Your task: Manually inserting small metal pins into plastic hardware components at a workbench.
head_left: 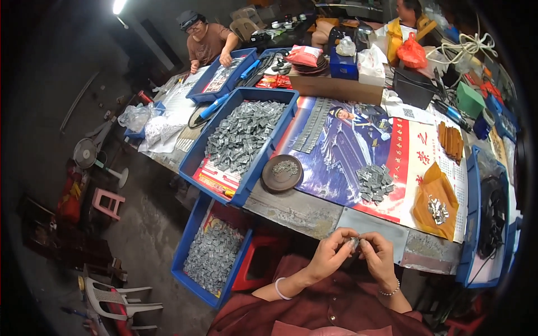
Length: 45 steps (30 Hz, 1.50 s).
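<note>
Small grey piece, held at your fingertips near the front edge of the worktable. Your left hand and right hand pinch it from opposite sides, thumbs and forefingers closed in; exact contact is too small to resolve. Beyond lie a grey pile, a brown dish and amber paper. Uneven thumb pressure could tip the piece, dropping it onto your dark red clothing.

From my remote post I log a workshop: scuffed bench, blue tray heaped with small grey parts, co-worker beyond.
</note>
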{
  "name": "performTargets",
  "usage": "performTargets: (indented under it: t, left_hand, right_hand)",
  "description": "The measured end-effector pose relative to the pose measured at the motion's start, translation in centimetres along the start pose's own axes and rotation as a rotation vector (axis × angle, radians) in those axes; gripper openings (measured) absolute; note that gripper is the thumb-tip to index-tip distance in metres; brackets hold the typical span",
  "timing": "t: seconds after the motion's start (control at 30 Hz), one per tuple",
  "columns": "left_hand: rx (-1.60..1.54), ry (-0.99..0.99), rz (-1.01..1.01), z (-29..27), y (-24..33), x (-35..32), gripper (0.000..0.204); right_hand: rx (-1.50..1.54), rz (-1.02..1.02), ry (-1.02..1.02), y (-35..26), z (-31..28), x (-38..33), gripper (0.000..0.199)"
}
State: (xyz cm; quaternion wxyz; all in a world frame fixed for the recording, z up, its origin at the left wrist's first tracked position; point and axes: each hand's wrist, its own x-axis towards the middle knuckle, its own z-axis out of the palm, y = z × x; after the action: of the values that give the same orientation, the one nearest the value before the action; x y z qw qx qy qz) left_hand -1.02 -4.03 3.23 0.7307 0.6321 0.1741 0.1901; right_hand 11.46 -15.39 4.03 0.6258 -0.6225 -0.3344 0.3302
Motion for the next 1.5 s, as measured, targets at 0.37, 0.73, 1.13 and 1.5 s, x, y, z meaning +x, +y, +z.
performTargets:
  t: [0.37,0.73,1.13,1.5]
  left_hand:
    - [-0.116,0.010,0.024,-0.7,-0.3,-0.2,0.022]
    - [-0.104,0.050,0.040,-1.0,-0.5,-0.6,0.022]
    - [0.046,0.050,0.111,-1.5,-0.1,-0.5,0.021]
    - [0.023,0.049,0.169,-1.1,0.6,-0.9,0.023]
  right_hand:
    - [-0.098,0.006,-0.016,-0.1,0.8,0.1,0.013]
    - [-0.100,0.011,-0.022,-0.1,1.5,0.2,0.015]
    - [-0.146,0.008,-0.031,0.3,1.9,0.4,0.011]
    - [-0.124,-0.007,-0.052,-0.6,2.2,0.0,0.009]
